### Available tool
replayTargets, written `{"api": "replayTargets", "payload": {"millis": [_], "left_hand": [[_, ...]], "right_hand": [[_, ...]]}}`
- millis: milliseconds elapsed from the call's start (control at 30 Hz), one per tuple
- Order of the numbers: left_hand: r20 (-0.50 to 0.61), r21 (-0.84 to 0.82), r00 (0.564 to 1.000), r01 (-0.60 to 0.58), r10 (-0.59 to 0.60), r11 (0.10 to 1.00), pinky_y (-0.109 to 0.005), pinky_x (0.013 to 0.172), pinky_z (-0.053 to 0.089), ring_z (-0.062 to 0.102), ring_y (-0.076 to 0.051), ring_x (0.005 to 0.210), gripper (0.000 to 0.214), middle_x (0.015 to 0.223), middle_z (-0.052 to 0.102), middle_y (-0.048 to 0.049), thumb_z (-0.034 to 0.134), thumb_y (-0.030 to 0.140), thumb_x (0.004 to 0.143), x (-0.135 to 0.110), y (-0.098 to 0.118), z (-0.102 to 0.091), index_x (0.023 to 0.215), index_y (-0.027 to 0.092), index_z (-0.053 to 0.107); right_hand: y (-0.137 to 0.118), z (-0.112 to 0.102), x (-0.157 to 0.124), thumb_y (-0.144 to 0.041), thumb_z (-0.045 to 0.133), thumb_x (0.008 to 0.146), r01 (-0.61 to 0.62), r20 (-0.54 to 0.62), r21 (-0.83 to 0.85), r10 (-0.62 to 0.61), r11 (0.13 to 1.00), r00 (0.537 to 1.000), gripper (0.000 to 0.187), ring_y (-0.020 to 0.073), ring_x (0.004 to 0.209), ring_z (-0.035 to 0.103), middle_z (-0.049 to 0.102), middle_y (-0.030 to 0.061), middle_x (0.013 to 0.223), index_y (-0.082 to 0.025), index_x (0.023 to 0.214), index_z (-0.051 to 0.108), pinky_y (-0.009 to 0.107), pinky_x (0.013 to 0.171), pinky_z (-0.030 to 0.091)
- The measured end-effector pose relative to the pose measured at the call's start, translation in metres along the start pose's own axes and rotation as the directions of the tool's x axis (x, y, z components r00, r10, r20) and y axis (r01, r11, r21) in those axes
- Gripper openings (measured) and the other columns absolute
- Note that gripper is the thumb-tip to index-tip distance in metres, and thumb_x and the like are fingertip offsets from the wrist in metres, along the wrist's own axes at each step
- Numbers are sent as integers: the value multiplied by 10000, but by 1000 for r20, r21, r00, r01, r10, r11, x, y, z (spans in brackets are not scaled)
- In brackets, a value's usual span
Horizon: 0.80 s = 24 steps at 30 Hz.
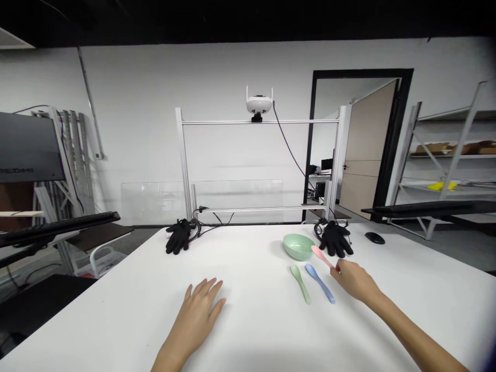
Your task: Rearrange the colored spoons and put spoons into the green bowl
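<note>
My right hand (pixel 353 279) is closed around the handle of a pink spoon (pixel 321 255). The spoon's bowl end points up and to the left, by the right side of a green bowl (pixel 297 248); whether the two touch I cannot tell. On the table in front of the bowl lie a green spoon (pixel 300 284) and a blue spoon (pixel 320 283), side by side and slanted, just left of my right hand. My left hand (pixel 199 310) rests palm down at the left, fingers spread, holding nothing.
A black glove (pixel 179 236) with cables lies at the white table's (pixel 240 320) back left, another black glove (pixel 335 239) just right of the bowl. Further right sits a black mouse (pixel 374 237). A metal frame (pixel 186 165) carrying a white device (pixel 259 104) rises behind the table.
</note>
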<state>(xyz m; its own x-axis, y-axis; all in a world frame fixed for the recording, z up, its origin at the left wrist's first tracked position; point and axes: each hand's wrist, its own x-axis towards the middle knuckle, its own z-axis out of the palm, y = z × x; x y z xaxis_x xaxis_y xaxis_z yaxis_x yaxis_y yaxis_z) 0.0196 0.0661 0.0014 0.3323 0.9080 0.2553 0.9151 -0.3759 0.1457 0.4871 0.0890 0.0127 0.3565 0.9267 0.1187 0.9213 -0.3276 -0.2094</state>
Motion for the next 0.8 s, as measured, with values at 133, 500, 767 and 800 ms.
{"api": "replayTargets", "payload": {"millis": [133, 500, 767, 800], "left_hand": [[-5, -10, 1000, 1, -1, 1000, -591, 1221, 283, 417, -320, 1482, 539, 1560, 533, -74, 366, 521, 1046, -1, 1, -2, 1492, 270, 538], [-16, -7, 1000, -3, 3, 1000, -598, 1212, 289, 424, -327, 1477, 539, 1563, 529, -76, 358, 520, 1047, -2, -3, -2, 1498, 282, 531], [-16, -5, 1000, 6, -6, 1000, -598, 1210, 291, 425, -329, 1476, 529, 1557, 538, -67, 368, 519, 1041, -3, -2, -3, 1491, 298, 539], [-14, -5, 1000, 5, -5, 1000, -599, 1210, 289, 425, -328, 1477, 532, 1558, 536, -69, 365, 517, 1042, -3, -2, -3, 1493, 292, 536]], "right_hand": [[13, 16, -6, -361, 410, 936, -17, 28, -9, 17, 1000, 999, 262, 243, 776, 641, 692, 121, 943, -207, 803, 576, 322, 634, 397], [12, 33, -3, -317, 430, 908, -53, 107, 25, 50, 998, 993, 226, 264, 820, 658, 686, 144, 948, -192, 804, 587, 346, 672, 433], [5, 38, -2, -325, 448, 896, -57, 104, 25, 54, 998, 993, 245, 284, 863, 674, 699, 162, 983, -179, 841, 636, 354, 693, 442], [5, 39, -2, -328, 447, 896, -56, 109, 20, 54, 998, 993, 249, 284, 867, 675, 699, 164, 990, -177, 847, 638, 355, 696, 445]]}}
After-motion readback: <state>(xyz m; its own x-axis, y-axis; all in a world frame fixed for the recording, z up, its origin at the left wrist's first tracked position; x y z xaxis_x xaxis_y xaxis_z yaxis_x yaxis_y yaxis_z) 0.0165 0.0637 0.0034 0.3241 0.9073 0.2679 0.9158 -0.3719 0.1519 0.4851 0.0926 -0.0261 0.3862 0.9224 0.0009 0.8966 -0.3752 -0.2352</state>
